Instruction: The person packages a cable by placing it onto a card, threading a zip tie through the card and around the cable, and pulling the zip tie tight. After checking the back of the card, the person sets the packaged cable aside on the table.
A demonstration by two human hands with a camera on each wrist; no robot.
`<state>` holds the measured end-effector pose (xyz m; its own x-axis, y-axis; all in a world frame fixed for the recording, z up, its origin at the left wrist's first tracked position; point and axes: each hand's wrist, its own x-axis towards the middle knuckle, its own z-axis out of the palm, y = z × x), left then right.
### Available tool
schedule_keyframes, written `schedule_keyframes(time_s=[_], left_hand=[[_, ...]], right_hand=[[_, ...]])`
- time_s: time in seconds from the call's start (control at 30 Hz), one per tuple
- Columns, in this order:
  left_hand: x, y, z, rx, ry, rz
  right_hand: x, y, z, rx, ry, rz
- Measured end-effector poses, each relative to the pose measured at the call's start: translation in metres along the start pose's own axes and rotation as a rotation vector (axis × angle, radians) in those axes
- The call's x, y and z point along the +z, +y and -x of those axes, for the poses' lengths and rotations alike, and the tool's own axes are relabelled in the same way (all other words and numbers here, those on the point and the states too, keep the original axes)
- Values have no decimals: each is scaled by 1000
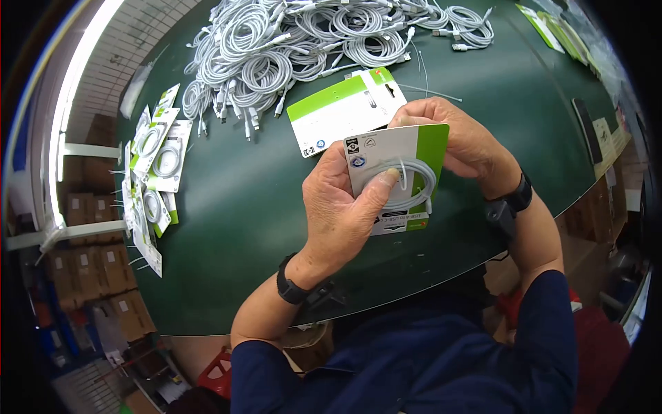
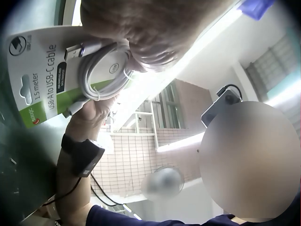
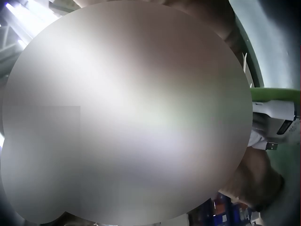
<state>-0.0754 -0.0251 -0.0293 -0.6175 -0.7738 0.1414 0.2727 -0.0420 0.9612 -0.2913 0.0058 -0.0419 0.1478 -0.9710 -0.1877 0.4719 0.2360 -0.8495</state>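
Observation:
My left hand (image 1: pixel 338 214) grips a white-and-green cable card (image 1: pixel 383 141), its thumb lying over the coiled white cable (image 1: pixel 427 183) on the card's face. A thin clear tie (image 2: pixel 128 75) loops across the coil. In the left wrist view the card's print reads USB-A to USB-C cable, 1.5 meter, and a USB plug (image 2: pixel 74 52) shows beside the coil. My right hand (image 1: pixel 469 138) is bent behind the card's far right edge; its fingertips are hidden there, and I cannot tell what they hold. The right wrist view is mostly blurred out.
Another white-and-green card (image 1: pixel 331 117) lies flat just beyond my hands. A large heap of coiled white cables (image 1: pixel 269 69) covers the far side of the green table (image 1: pixel 227 276). Cards with cables (image 1: pixel 155 152) are piled at the left, and green-and-white cards (image 1: pixel 541 27) lie far right.

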Motion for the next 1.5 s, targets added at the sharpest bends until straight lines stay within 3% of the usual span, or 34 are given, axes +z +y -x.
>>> schedule_keyframes(time_s=[0.57, 0.77, 0.97, 1.07, 1.1, 1.27, 1.47, 1.5], left_hand=[[5, 4, 4, -22, -12, -39], [3, 4, 4, -13, -36, -39], [3, 4, 5, -26, -52, -56], [4, 1, 7, -29, -29, -55], [5, 0, 7, -26, -18, -55], [7, 7, 8, -49, 25, -128], [1, -1, 5, -13, -2, -168], [0, -2, 5, -26, -5, -178]], right_hand=[[-2, 9, -1, -26, -205, -47], [5, 7, -4, -99, -57, 141], [15, 3, -1, -327, 226, 545], [12, 17, -10, -780, 280, 946], [11, 17, -11, -808, 300, 984], [17, 21, -12, -915, 346, 1099], [14, 20, -12, -865, 365, 1008], [14, 18, -9, -796, 368, 855]])
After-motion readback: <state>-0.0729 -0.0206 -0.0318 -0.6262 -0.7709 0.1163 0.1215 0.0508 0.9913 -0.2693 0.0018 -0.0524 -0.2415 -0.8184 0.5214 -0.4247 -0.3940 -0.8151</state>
